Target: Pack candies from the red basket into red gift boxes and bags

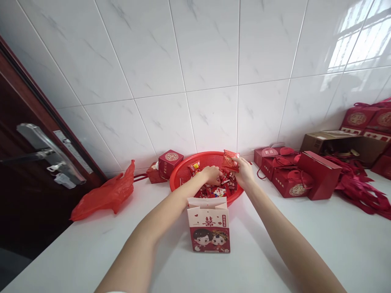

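Observation:
A red plastic basket (174, 179) stands against the tiled wall with many wrapped candies (218, 191) inside. My left hand (212, 175) reaches down into it, fingers bent among the candies; whether they grip one is hidden. Over the basket's right side, my right hand (242, 169) pinches a red candy packet (231, 160) between thumb and fingers. In front of the basket a paper gift bag (210, 230) with two cartoon figures stands upright, its top open. Neither hand touches the bag.
At left lies a red plastic bag (105, 195), near a door handle (45, 154). Two small red boxes (170, 163) sit beside the basket. To the right are several red gift boxes (293, 183), a cardboard box (317, 143) and dark pink ribbons (360, 191) on the white table (262, 252).

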A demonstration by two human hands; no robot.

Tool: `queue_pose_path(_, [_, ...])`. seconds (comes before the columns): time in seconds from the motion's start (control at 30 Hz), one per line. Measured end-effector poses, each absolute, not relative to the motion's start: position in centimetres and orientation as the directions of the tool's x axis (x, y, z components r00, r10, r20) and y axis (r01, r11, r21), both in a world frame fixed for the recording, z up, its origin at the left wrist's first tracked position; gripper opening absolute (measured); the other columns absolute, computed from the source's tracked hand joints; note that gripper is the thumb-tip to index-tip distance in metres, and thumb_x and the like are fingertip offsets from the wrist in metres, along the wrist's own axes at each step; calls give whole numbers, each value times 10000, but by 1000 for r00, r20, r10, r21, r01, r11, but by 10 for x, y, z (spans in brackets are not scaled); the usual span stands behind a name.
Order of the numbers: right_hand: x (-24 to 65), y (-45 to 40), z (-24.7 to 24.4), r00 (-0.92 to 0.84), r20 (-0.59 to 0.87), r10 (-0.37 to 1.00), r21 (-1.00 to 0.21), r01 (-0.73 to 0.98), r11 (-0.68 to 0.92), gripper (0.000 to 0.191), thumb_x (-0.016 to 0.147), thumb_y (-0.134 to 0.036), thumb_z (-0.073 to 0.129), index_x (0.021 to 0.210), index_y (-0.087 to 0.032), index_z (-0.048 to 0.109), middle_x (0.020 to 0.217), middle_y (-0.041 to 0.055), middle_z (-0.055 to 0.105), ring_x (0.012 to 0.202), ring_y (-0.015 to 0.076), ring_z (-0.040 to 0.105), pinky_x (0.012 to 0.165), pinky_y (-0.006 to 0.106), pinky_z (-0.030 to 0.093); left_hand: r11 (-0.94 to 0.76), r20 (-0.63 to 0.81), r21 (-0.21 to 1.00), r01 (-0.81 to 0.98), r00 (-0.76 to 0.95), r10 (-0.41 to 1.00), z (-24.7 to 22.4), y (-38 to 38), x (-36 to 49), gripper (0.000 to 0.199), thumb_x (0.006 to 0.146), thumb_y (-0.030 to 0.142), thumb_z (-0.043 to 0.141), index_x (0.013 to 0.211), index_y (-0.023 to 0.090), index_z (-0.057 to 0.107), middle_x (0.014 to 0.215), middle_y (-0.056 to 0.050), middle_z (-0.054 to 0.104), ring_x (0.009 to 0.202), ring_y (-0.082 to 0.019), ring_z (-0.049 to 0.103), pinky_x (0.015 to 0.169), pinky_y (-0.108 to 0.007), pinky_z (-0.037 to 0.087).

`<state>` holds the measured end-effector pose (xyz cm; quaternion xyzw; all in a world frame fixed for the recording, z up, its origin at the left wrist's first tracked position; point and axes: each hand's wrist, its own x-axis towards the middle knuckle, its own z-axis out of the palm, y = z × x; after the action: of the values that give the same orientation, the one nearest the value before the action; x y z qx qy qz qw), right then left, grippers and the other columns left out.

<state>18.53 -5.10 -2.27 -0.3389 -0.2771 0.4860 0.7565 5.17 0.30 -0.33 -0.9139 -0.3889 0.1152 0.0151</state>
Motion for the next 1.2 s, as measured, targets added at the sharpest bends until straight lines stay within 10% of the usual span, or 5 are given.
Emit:
queue_pose_path(0.33, [183, -53, -16, 358, -17, 934, -771, -599, 216, 212, 514, -218, 748, 623, -209, 567, 606, -41, 638, 600, 150, 602, 484, 240, 452, -437, -54, -115, 892, 434, 899, 1, 23, 7, 265, 769, 76, 636, 974, 182, 766, 1094, -158, 731, 1081, -313, 673, 914, -397, 523])
queue_pose_path(0.6, [182, -56, -18, 359, 0, 933, -792, -570, 219, 264, 512, -250, 770, 651, -216, 548, 616, -44, 634, 592, 158, 602, 513, 266, 452, -770, -231, 258, 584, 811, 538, -17, -9, 44, 615, 770, 348, 745, 1365, 333, 590, 1324, -13, 640, 1144, -215, 636, 922, -251, 507])
queue_pose_path(0.77, [182, -58, -19, 361, 12, 933, -800, -556, 226, 295, 482, -275, 785, 661, -219, 557, 614, -42, 638, 603, 162, 596, 520, 265, 437, -803, -322, 38, 594, 768, 553, -28, -18, 55, 742, 733, 310, 782, 1430, 308, 527, 1398, -124, 515, 1157, -322, 621, 951, -381, 505])
queue_pose_path(0.97, [179, -59, -16, 371, 24, 928, -802, -547, 239, 267, 473, -275, 753, 649, -228, 558, 630, -37, 659, 612, 163, 598, 509, 258, 424, -619, -28, 18, 785, 619, 785, -11, -1, 37, 300, 834, 342, 700, 1123, 263, 717, 1152, -65, 641, 1055, -264, 656, 904, -327, 515])
queue_pose_path(1.2, [178, -60, -15, 376, 17, 926, -812, -535, 233, 254, 473, -279, 743, 655, -232, 572, 624, -39, 659, 614, 169, 594, 500, 258, 403, -506, 197, 53, 861, 488, 850, -2, 12, 18, 545, 784, 333, 779, 1299, 235, 629, 1464, -135, 486, 1372, -363, 422, 1147, -500, 334])
